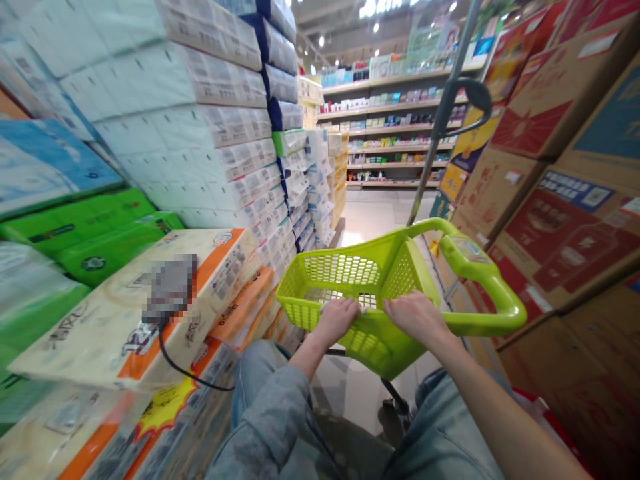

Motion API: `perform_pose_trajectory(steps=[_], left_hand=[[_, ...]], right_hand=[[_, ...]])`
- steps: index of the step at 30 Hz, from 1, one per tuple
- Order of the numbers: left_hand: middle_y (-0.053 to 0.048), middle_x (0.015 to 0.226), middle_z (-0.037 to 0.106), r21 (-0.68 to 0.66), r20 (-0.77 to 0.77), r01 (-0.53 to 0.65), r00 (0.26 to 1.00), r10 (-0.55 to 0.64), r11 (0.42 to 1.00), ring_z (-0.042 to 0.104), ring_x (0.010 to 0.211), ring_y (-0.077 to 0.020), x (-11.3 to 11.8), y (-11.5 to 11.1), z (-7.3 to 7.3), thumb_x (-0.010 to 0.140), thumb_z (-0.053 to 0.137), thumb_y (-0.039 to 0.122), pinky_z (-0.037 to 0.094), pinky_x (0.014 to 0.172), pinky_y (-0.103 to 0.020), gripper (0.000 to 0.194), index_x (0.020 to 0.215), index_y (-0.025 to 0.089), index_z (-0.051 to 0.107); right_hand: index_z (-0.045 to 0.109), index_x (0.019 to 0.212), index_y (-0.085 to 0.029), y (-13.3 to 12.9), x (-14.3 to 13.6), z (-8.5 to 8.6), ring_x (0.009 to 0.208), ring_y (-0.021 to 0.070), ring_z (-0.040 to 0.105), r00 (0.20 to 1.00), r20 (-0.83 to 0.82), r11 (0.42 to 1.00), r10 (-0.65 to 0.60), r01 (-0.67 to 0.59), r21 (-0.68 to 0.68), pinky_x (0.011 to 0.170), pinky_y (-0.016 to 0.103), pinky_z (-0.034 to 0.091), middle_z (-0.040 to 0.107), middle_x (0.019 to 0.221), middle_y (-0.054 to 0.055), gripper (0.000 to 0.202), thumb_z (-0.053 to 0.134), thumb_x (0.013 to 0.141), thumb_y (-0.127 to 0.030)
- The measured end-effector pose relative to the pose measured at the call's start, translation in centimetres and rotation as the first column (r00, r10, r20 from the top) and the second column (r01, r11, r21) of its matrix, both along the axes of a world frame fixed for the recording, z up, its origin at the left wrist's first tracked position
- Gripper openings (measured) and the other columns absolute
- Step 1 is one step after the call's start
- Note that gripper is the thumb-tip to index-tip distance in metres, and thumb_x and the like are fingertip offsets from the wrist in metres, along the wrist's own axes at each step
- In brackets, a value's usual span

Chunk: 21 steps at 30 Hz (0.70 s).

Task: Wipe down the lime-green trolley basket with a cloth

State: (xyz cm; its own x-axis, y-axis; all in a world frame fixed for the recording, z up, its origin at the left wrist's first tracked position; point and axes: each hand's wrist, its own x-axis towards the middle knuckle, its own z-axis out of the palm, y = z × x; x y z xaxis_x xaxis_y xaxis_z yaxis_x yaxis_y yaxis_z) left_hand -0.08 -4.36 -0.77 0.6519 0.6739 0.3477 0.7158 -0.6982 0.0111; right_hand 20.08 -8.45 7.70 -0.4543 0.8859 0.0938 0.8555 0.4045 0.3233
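Observation:
A lime-green shopping cart basket [385, 340] with perforated walls is in front of me, its thick looped handle [500, 293] pointing to the right. My left hand [340, 319] is closed over the near rim, left of the middle. Close beside it, my right hand [415, 317] grips the same rim nearer the handle end. No goods show in the basket. A pixelated dark device [173, 287] lies on a cream and orange tissue pack [220, 257] at the left, with a black cable running toward my legs.
Tall stacks of wrapped tissue packs [220, 87] line the left side. Printed cardboard cartons [565, 220] are piled at the right. A metal pole [445, 100] rises behind the cart. Stocked shelves [390, 123] stand at the far end of a pale floor aisle [367, 213].

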Motion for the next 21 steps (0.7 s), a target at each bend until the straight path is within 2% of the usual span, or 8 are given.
perform_pose_trajectory(steps=[5, 9, 13, 17, 21], left_hand=[[-0.005, 0.082, 0.056, 0.034, -0.036, -0.151, 0.988, 0.152, 0.988, 0.050, 0.081, -0.0178, -5.5, 1.4, -1.0, 0.090, 0.039, 0.022, 0.038, 0.075, -0.032, 0.016, 0.089, 0.018, 0.055], [-0.004, 0.086, 0.057, -0.013, -0.079, -0.175, 0.982, 0.173, 0.984, 0.050, 0.083, -0.0169, -8.9, 2.5, -0.7, 0.088, 0.044, 0.021, 0.038, 0.077, -0.031, 0.011, 0.090, 0.019, 0.055], [-0.004, 0.090, 0.058, -0.080, -0.092, -0.234, 0.970, 0.226, 0.969, 0.052, 0.086, -0.0164, -11.4, 3.4, -0.7, 0.090, 0.041, 0.024, 0.039, 0.080, -0.031, 0.016, 0.092, 0.018, 0.056], [-0.005, 0.095, 0.060, -0.076, -0.019, -0.288, 0.958, 0.287, 0.955, 0.053, 0.091, -0.0170, -11.6, 3.0, -1.4, 0.091, 0.040, 0.026, 0.039, 0.085, -0.033, 0.020, 0.097, 0.018, 0.057], [-0.005, 0.105, 0.060, -0.076, 0.097, -0.263, 0.958, 0.270, 0.962, 0.051, 0.101, -0.0184, -9.0, 1.5, -1.8, 0.090, 0.041, 0.028, 0.037, 0.091, -0.036, 0.025, 0.109, 0.021, 0.056]], right_hand=[[0.064, 0.073, -0.014, 0.2, -0.1, -0.3, 0.060, 0.0210, 0.064, 1.000, -0.014, 1.000, -0.018, 0.018, -0.003, 0.061, 0.030, 0.035, 0.067, 0.064, 0.010, 0.035, 0.033, 0.089, -0.014], [0.065, 0.072, -0.014, 0.6, -0.4, -0.4, 0.060, 0.0210, 0.064, 0.999, -0.024, 0.999, -0.033, 0.033, -0.011, 0.061, 0.029, 0.036, 0.067, 0.063, 0.011, 0.035, 0.034, 0.089, -0.014], [0.066, 0.074, -0.013, 0.7, -0.5, -0.2, 0.061, 0.0219, 0.065, 0.999, -0.022, 0.999, -0.037, 0.037, -0.014, 0.061, 0.030, 0.037, 0.067, 0.065, 0.012, 0.034, 0.035, 0.088, -0.013], [0.064, 0.075, -0.014, 0.6, -0.3, 0.0, 0.062, 0.0215, 0.065, 1.000, 0.004, 1.000, -0.011, 0.011, -0.010, 0.062, 0.030, 0.037, 0.067, 0.065, 0.009, 0.028, 0.038, 0.085, -0.009], [0.064, 0.076, -0.013, 0.7, 0.2, 0.2, 0.064, 0.0219, 0.065, 1.000, 0.009, 0.999, 0.008, -0.007, -0.048, 0.063, 0.030, 0.038, 0.067, 0.065, 0.009, 0.025, 0.041, 0.083, -0.009]])
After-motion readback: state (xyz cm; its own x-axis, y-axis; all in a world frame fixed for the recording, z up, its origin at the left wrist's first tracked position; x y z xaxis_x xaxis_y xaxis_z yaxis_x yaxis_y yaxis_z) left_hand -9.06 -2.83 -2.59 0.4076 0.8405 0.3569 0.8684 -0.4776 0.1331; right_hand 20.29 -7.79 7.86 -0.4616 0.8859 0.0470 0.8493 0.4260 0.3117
